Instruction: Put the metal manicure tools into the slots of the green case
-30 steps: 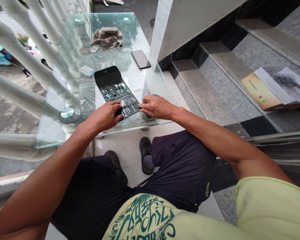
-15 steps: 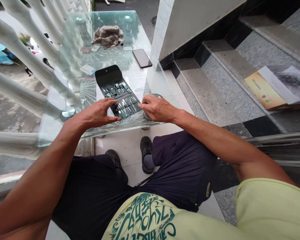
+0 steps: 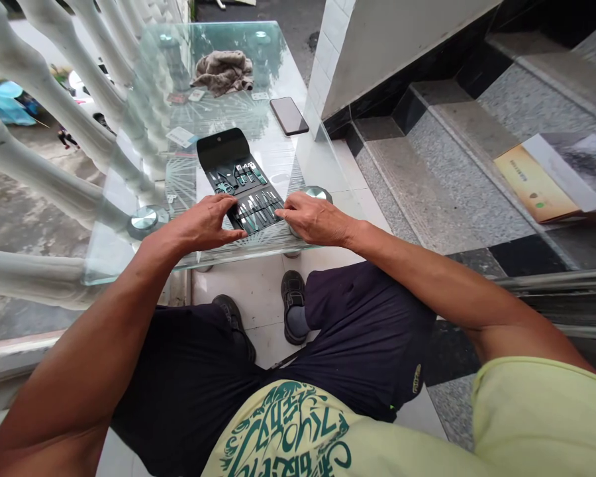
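An unfolded black manicure set case [image 3: 223,147] lies on the glass table, with several slim metal tools [image 3: 259,209] strapped in its near half. Small scissors [image 3: 224,188] and nail clippers [image 3: 257,173] sit in the far half. My left hand [image 3: 206,224] rests at the case's near left corner, thumb and fingers spread apart and touching its edge. At the right edge, my right hand [image 3: 314,217] is closed, with thumb and forefinger pinching the case's rim beside the end tools. Its other fingers are curled under and partly hidden.
The glass table [image 3: 179,262] also bears a dark phone [image 3: 289,116], a crumpled cloth [image 3: 223,71] and a white card [image 3: 181,137]. White balusters [image 3: 40,152] line the left. Stone steps [image 3: 427,172] rise on the right, with an open carton [image 3: 541,179] on them.
The view has shifted slightly, so the table and case appear a little farther right. Both hands keep nearly the same places on the case.
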Available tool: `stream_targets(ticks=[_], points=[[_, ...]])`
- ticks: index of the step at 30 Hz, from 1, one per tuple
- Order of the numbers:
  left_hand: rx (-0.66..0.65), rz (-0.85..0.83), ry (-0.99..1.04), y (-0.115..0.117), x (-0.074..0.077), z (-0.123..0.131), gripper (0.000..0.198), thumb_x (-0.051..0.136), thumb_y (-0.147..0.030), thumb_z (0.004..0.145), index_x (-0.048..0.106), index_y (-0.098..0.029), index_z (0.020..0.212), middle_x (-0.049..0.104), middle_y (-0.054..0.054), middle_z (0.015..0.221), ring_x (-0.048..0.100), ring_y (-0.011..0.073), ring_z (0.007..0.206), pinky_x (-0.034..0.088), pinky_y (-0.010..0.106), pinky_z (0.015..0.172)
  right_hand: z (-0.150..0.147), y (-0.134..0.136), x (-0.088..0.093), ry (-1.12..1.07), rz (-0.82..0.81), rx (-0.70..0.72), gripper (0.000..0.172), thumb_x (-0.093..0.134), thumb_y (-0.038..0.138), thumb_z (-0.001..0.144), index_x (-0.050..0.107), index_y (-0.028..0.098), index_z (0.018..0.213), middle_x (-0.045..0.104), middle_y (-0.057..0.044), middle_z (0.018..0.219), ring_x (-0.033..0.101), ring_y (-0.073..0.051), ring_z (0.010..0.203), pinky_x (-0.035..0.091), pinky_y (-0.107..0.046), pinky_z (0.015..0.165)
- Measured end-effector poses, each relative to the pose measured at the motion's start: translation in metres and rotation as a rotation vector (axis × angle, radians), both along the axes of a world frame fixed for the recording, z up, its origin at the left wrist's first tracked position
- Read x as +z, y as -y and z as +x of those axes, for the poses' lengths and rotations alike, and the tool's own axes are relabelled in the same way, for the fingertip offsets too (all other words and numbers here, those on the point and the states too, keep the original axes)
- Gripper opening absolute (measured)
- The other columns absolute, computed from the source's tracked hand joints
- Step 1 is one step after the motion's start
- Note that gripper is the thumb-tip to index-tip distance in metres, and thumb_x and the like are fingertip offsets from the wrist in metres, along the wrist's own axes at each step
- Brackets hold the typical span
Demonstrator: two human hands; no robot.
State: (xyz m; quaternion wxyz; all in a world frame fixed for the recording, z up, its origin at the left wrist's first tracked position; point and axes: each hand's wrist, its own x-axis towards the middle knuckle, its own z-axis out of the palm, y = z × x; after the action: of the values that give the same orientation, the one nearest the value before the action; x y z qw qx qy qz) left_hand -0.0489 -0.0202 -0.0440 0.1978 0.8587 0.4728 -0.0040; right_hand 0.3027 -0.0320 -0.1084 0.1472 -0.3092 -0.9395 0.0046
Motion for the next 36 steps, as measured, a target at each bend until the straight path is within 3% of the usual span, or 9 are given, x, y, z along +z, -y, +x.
stream_targets(ticks=[5,10,13,17,22,27,36], points=[[0.061,-0.022,-0.034,0.002,0.008,-0.008,0.112,0.088,-0.084,0.096,0.058,-0.029,0.189,0.066,0.02,0.188,0.062,0.0502,0.174,0.054,0.061,0.143,0.001,0.002,0.012,-0.048,-0.046,-0.143,0.037,0.048,0.015,0.123,0.084,0.021,0.133,0.074,-0.019,0.129,0.059,-0.035,0.117,0.051,-0.044,0.086],[0.151,0.023,-0.083,0.012,0.007,0.004,0.126,0.091,-0.089,0.094,0.049,-0.019,0.19,0.065,0.03,0.183,0.064,0.0565,0.169,0.058,0.063,0.137,0.013,-0.005,0.018,-0.061,-0.075,-0.299,0.029,0.058,0.022,0.123,0.085,0.019,0.114,0.074,-0.021,0.125,0.064,-0.037,0.118,0.054,-0.046,0.087],[0.166,0.053,-0.088,0.016,0.002,0.013,0.127,0.089,-0.086,0.1,0.042,-0.013,0.192,0.06,0.034,0.186,0.06,0.0573,0.173,0.054,0.062,0.14,0.014,-0.005,0.018,-0.024,-0.12,-0.295,0.028,0.06,0.022,0.123,0.085,0.018,0.113,0.075,-0.022,0.126,0.067,-0.038,0.118,0.056,-0.047,0.09],[0.145,0.077,-0.077,0.017,-0.001,0.015,0.119,0.084,-0.08,0.106,0.04,-0.015,0.194,0.06,0.032,0.186,0.058,0.0551,0.174,0.052,0.061,0.141,0.006,0.001,0.017,0.048,-0.153,-0.25,0.025,0.061,0.02,0.123,0.085,0.016,0.116,0.076,-0.022,0.131,0.069,-0.037,0.122,0.055,-0.045,0.092],[0.139,0.088,-0.11,0.016,0.002,0.015,0.111,0.086,-0.083,0.102,0.054,-0.015,0.184,0.065,0.031,0.178,0.064,0.0567,0.167,0.056,0.062,0.137,-0.002,0.004,0.015,0.052,-0.152,-0.263,0.025,0.061,0.019,0.124,0.083,0.014,0.115,0.074,-0.023,0.13,0.065,-0.037,0.12,0.053,-0.045,0.093],[0.092,0.068,-0.121,0.012,0.001,0.01,0.087,0.083,-0.083,0.101,0.077,-0.018,0.159,0.068,0.028,0.172,0.066,0.0542,0.161,0.058,0.063,0.137,-0.005,0.007,0.01,0.039,-0.145,-0.241,0.024,0.061,0.021,0.124,0.082,0.015,0.114,0.072,-0.022,0.129,0.062,-0.036,0.118,0.053,-0.045,0.095],[0.068,0.035,-0.093,-0.004,-0.006,-0.009,0.085,0.085,-0.087,0.091,0.082,-0.025,0.148,0.07,0.022,0.171,0.068,0.0507,0.16,0.062,0.059,0.136,-0.003,-0.008,0.009,-0.151,-0.3,-0.169,0.012,0.075,0.021,0.118,0.083,0.02,0.109,0.074,-0.011,0.115,0.066,-0.028,0.104,0.052,-0.04,0.093]])
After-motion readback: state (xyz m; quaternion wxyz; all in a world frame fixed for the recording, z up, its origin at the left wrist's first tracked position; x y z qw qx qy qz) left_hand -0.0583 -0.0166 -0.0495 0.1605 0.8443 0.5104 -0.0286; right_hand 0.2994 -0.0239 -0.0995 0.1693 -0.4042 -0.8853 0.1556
